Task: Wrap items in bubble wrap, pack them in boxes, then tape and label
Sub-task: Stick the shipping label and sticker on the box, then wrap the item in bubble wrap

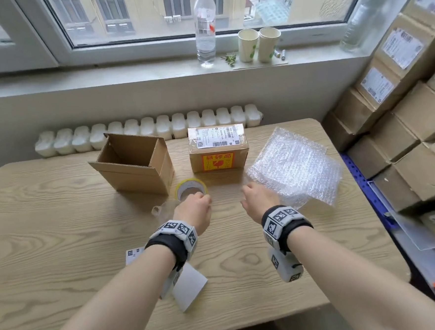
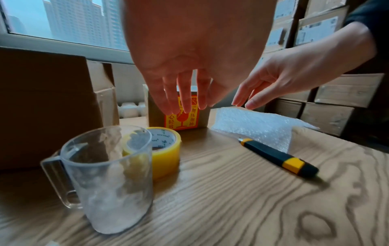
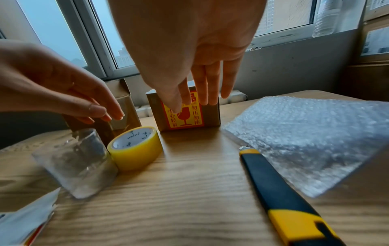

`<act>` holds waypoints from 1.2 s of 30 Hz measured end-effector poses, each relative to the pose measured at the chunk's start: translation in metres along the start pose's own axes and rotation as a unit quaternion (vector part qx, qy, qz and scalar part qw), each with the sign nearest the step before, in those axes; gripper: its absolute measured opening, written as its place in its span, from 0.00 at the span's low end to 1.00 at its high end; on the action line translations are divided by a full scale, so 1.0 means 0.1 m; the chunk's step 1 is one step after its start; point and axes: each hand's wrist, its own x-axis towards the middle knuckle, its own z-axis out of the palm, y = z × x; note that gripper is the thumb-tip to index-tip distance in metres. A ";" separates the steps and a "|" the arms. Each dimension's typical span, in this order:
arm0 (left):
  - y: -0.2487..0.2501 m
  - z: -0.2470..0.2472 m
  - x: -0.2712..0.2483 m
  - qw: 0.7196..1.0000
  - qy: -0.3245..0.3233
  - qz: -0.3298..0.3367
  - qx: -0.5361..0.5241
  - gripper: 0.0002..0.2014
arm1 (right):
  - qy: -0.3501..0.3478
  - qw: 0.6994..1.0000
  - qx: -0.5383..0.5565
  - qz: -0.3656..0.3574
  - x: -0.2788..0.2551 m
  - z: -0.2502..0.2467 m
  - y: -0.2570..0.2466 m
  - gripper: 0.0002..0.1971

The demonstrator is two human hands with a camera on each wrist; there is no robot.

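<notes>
Both forearms bare, reaching forward from bottom of head view, converging toward frame centre. Marker-tagged band on each wrist. Left hand centre-left, palm down, fingers straight, slightly spread, holding nothing. Right hand just right of centre, palm down, fingers extended, relaxed, holding nothing. Hands apart, level.

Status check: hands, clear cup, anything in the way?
Left hand and right hand open, hovering, holding nothing. Clear plastic measuring cup unwrapped, upright on wooden table. Yellow tape roll touching it behind.
</notes>
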 end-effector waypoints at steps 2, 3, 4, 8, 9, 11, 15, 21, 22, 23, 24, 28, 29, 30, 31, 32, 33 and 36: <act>0.07 0.09 -0.05 1.000 0.003 0.023 0.017 0.14 | -0.001 1.000 -0.002 0.009 -0.09 0.09 0.04 0.16; 0.11 0.13 -0.07 0.999 0.001 0.030 0.024 0.15 | -0.005 1.000 0.000 0.018 -0.13 0.13 0.07 0.16; 0.15 0.17 -0.06 0.999 -0.001 0.035 0.031 0.15 | -0.009 1.000 0.003 0.027 -0.16 0.17 0.11 0.16; 0.35 0.29 0.05 0.996 -0.013 0.054 0.067 0.16 | -0.007 0.999 0.005 0.045 -0.22 0.24 0.35 0.16; 0.39 0.32 0.10 0.995 -0.012 0.060 0.074 0.17 | -0.003 0.999 0.001 0.045 -0.22 0.24 0.43 0.16; 0.49 0.37 0.21 0.995 -0.007 0.071 0.076 0.17 | 0.006 0.999 0.003 0.046 -0.20 0.26 0.59 0.16; 0.69 0.49 0.45 0.996 -0.019 0.075 0.046 0.15 | 0.047 0.998 0.017 0.045 -0.11 0.30 0.91 0.16; 0.94 0.61 0.80 0.994 -0.053 0.093 -0.035 0.17 | 0.090 0.992 0.026 0.088 0.12 0.40 1.32 0.24; 0.97 0.62 0.84 0.993 -0.057 0.091 -0.049 0.18 | 0.076 0.993 0.020 0.093 0.16 0.43 1.39 0.26; 1.00 0.63 0.88 0.992 -0.063 0.085 -0.063 0.18 | 0.060 0.993 0.018 0.096 0.20 0.45 1.46 0.27; 1.03 0.64 0.92 0.992 -0.070 0.074 -0.078 0.18 | 0.057 0.993 0.018 0.099 0.24 0.47 1.54 0.27; 1.11 0.67 1.07 0.977 -0.079 -0.023 -0.194 0.15 | 0.077 0.987 0.061 0.128 0.34 0.50 1.74 0.14; 1.12 0.67 1.10 0.970 -0.074 -0.049 -0.227 0.13 | 0.094 0.984 0.077 0.131 0.34 0.47 1.76 0.10; 1.14 0.67 1.12 0.962 -0.069 -0.067 -0.256 0.12 | 0.115 0.981 0.085 0.128 0.34 0.44 1.77 0.07; 1.15 0.66 1.14 0.954 -0.066 -0.079 -0.282 0.11 | 0.122 0.981 0.087 0.125 0.34 0.40 1.76 0.06; 1.16 0.65 1.15 0.944 -0.065 -0.087 -0.311 0.11 | 0.118 0.981 0.091 0.123 0.33 0.36 1.76 0.07; 1.16 0.63 1.17 0.933 -0.065 -0.094 -0.341 0.10 | 0.110 0.981 0.099 0.123 0.33 0.31 1.74 0.08; 1.18 0.50 1.21 0.888 -0.065 -0.118 -0.440 0.09 | 0.102 0.977 0.137 0.127 0.30 0.17 1.68 0.10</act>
